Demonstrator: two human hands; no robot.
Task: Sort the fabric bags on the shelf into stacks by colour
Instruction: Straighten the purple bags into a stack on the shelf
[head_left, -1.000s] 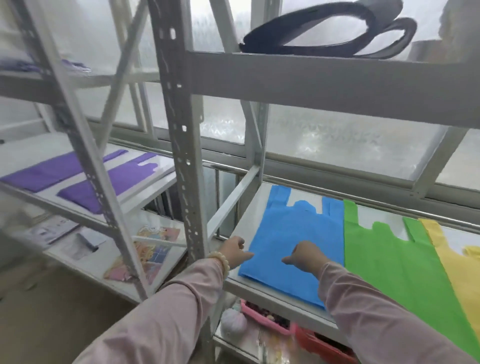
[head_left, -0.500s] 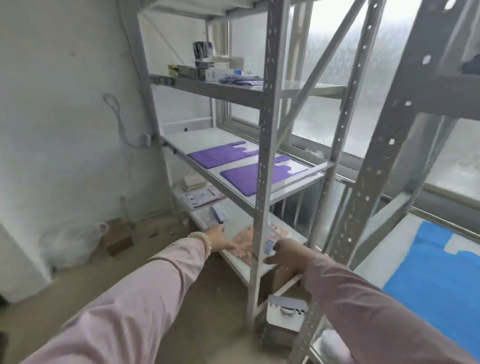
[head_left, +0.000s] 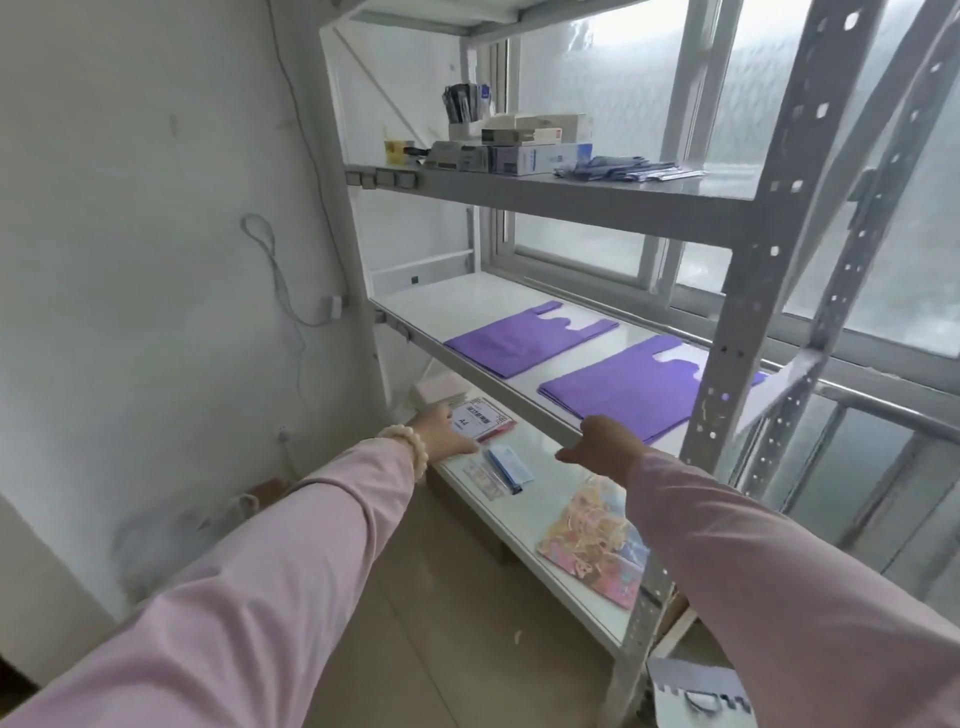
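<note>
Two purple fabric bags lie flat and apart on the white middle shelf (head_left: 467, 299): a far one (head_left: 524, 340) and a near one (head_left: 634, 389) partly behind a grey upright. My left hand (head_left: 444, 434) is stretched out below the shelf's front edge, fingers relaxed, holding nothing. Just in front of the near purple bag's corner is my right hand (head_left: 602, 441), fingers loosely bent and empty. Both arms wear pink sleeves, and the left wrist has a bead bracelet.
A grey perforated upright (head_left: 727, 374) stands right of my right hand. The lower shelf holds paper packs (head_left: 480, 421), a blue card (head_left: 509, 465) and a colourful packet (head_left: 597, 545). Boxes (head_left: 535, 150) fill the upper shelf. White wall at left, window behind.
My view has swung left from the blue, green and yellow bags to the purple ones. Both hands have moved with it and now reach toward the purple bags' shelf.
</note>
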